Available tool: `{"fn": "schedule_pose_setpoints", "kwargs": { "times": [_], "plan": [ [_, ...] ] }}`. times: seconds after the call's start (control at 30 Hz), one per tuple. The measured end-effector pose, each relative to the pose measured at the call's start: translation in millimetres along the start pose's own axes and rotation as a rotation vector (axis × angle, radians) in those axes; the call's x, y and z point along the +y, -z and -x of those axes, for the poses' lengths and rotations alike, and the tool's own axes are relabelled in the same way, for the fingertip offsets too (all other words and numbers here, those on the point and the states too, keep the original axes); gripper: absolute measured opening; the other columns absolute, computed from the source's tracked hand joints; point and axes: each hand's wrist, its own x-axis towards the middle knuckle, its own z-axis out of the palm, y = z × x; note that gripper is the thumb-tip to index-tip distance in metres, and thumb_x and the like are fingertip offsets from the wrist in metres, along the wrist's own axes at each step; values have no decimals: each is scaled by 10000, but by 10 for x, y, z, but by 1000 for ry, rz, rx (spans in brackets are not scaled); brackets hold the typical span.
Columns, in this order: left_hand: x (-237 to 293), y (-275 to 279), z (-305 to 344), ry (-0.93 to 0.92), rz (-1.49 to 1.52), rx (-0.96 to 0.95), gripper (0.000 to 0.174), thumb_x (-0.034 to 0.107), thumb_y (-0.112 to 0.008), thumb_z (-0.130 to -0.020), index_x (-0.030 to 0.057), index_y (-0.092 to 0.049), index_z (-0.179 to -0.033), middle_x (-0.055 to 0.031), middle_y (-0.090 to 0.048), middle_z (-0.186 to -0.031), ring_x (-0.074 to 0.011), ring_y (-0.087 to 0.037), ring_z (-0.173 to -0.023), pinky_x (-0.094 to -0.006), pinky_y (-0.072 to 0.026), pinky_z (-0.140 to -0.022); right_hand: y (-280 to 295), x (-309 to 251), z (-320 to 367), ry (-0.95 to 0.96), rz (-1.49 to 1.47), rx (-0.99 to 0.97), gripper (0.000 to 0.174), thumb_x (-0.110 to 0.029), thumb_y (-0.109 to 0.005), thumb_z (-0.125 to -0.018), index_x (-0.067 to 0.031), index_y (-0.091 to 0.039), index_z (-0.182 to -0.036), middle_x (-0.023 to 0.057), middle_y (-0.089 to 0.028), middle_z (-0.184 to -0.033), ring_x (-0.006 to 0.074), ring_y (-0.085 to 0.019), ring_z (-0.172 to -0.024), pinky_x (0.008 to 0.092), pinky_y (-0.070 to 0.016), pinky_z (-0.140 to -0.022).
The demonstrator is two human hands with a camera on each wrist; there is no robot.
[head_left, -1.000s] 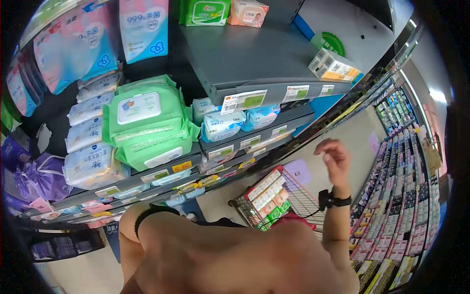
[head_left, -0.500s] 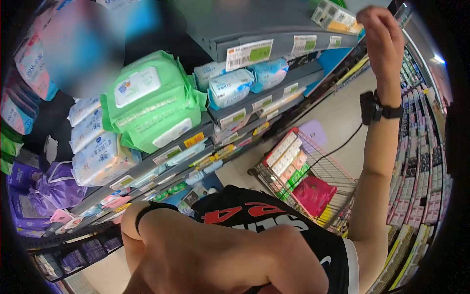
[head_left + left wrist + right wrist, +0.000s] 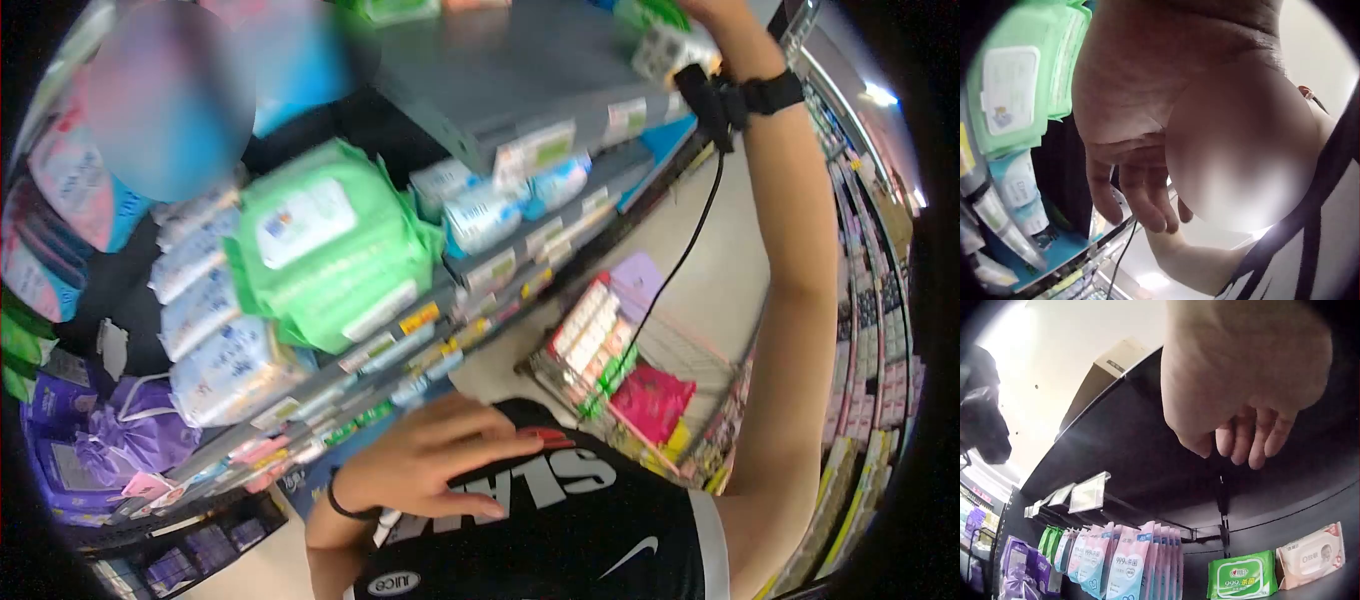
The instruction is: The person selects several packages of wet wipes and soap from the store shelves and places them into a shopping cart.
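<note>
My left hand (image 3: 435, 455) hovers in front of the black shirt in the head view, its fingers loosely extended and holding nothing. In the left wrist view the left hand (image 3: 1135, 119) hangs with relaxed fingers; a green wipes pack (image 3: 1013, 87) shows beside it. My right hand (image 3: 725, 15) is raised at the top edge of the head view, close to a white box (image 3: 672, 52), its fingers cut off. From the right wrist view, the right hand (image 3: 1244, 381) has loosely bent, empty fingers above a green pack (image 3: 1242, 575) and a pink pack (image 3: 1312, 556).
Stacked green wipes packs (image 3: 330, 250), blue-white packs (image 3: 225, 370) and a purple bag (image 3: 145, 430) fill the left shelves. A cart (image 3: 640, 430) stands below with goods and a pink bag (image 3: 655, 400). A black cable (image 3: 690, 250) hangs from the right wrist.
My right hand has risen toward the top edge of the head view. The left hand has come into sight in front of the shirt. The head view has shifted slightly.
</note>
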Motion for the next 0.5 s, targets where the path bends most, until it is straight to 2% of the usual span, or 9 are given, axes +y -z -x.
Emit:
{"fn": "schedule_pose_setpoints", "kwargs": {
  "times": [0.07,0.17,0.23,0.27,0.33,0.37,0.43,0.47,0.5],
  "plan": [
    [17,-64,102,50,-18,7,641,410,-823,-796,95,-647,-1327,-103,-635,-1079,-296,-621,-951,-397,-486,-844,-148,14,-178,-105,-22,-120,124,-95,-596,-913,-4,-671,-949,19,-680,-890,104,-607,-840,275,-502,-749],
    [68,-132,211,87,-29,32,639,386,-825,-798,108,-630,-1339,-96,-631,-1121,-299,-618,-977,-407,-490,-865,-371,240,-435,-10,216,-270,273,-221,-663,-878,-18,-668,-1061,143,-722,-957,238,-692,-907,391,-544,-797],
    [100,-160,274,76,-60,53,629,375,-823,-805,104,-628,-1338,-94,-630,-1132,-300,-615,-983,-411,-490,-871,-541,774,-627,18,417,-403,516,-389,-601,-972,-17,-592,-1329,209,-645,-1275,332,-610,-1195,390,-469,-1019],
    [129,-175,310,104,-65,50,609,358,-818,-815,104,-626,-1335,-94,-633,-1140,-306,-612,-999,-417,-488,-883,-600,701,-715,-214,540,-538,610,-330,-598,-966,-37,-455,-1482,195,-524,-1471,319,-452,-1400,358,-381,-1145],
    [179,-187,357,120,-54,51,602,347,-815,-822,104,-623,-1338,-95,-632,-1152,-307,-610,-1009,-419,-486,-892,-733,818,-780,-201,586,-640,696,-338,-610,-934,-45,-388,-1525,234,-470,-1503,354,-465,-1383,378,-369,-1153],
    [195,-193,387,129,-53,51,598,342,-814,-826,104,-622,-1340,-96,-632,-1158,-308,-609,-1014,-421,-485,-896,-703,819,-815,-404,455,-790,780,-347,-627,-914,-23,-318,-1552,239,-441,-1525,359,-450,-1392,376,-357,-1155],
    [207,-237,482,148,-63,64,586,317,-804,-847,101,-610,-1355,-101,-627,-1196,-316,-600,-1058,-423,-480,-927,-815,924,-761,-446,360,-760,866,-372,-648,-899,3,-244,-1568,251,-468,-1504,361,-468,-1377,376,-371,-1138],
    [235,-251,515,154,-66,87,582,310,-802,-851,102,-608,-1358,-103,-627,-1199,-320,-598,-1065,-423,-479,-935,-855,1263,-1026,-399,294,-726,923,-389,-707,-831,-8,-287,-1560,245,-537,-1439,337,-570,-1260,390,-466,-1034],
    [251,-266,548,159,-68,110,578,302,-800,-855,102,-606,-1361,-105,-627,-1202,-323,-597,-1071,-424,-478,-942,-881,1031,-770,-388,346,-716,972,-405,-735,-813,-14,-267,-1570,256,-468,-1500,352,-509,-1339,371,-432,-1083]
  ]
}}
